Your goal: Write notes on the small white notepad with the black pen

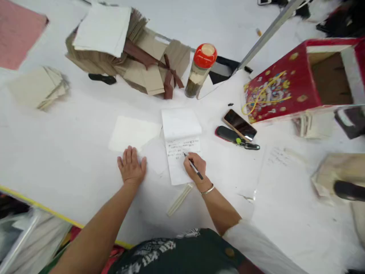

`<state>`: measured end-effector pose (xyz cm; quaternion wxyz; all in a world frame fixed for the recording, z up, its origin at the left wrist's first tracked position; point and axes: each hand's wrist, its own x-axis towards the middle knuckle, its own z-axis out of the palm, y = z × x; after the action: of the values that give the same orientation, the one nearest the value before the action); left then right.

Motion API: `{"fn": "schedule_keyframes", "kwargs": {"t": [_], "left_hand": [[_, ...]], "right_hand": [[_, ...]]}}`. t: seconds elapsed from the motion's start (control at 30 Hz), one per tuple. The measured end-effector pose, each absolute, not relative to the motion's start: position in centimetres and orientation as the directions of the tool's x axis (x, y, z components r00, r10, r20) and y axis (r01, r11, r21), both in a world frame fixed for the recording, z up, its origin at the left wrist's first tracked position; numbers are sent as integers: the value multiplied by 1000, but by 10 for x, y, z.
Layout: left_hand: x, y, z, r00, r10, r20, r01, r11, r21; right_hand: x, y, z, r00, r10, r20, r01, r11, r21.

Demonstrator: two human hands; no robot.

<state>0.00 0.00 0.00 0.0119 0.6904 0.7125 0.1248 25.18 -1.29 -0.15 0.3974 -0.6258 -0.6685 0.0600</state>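
My right hand (196, 166) grips a dark pen (194, 166), its tip touching the lower page of an open white notepad (179, 140) that carries a few handwritten lines. The pad's upper page is blank and folded back. My left hand (131, 166) lies flat, palm down, on the white table (71, 152) just left of the pad, fingers spread. A loose white sheet (132, 133) lies beyond the left hand. A pale stick-like bundle (179, 199) rests near my right wrist, which wears a bracelet.
A heap of tan folded boxes with brown ribbon (137, 57) and a red-capped jar (200, 70) stand behind the pad. A phone (239, 124), a dark case (229, 135) and a red decorated box (291, 82) are to the right. Paper stacks (42, 87) lie left.
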Motion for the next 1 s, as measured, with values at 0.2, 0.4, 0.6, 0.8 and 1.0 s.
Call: {"fn": "schedule_keyframes", "kwargs": {"t": [0.2, 0.4, 0.6, 0.8, 1.0], "left_hand": [[-2, 1, 2, -56, 989, 139, 975, 24, 221], [-1, 1, 1, -52, 990, 133, 972, 20, 233], [-1, 0, 2, -36, 987, 154, 982, 7, 187], [-1, 1, 1, -28, 984, 173, 984, -3, 177], [-2, 1, 1, -33, 987, 157, 982, 3, 188]], "right_hand": [[250, -12, -1, 128, 877, 463, 805, 181, -565], [250, -10, 3, 93, 883, 461, 813, 200, -548], [250, -11, 5, 87, 890, 447, 810, 198, -552], [250, -11, 7, 89, 887, 453, 801, 206, -562], [250, -11, 7, 77, 882, 466, 803, 222, -553]]}}
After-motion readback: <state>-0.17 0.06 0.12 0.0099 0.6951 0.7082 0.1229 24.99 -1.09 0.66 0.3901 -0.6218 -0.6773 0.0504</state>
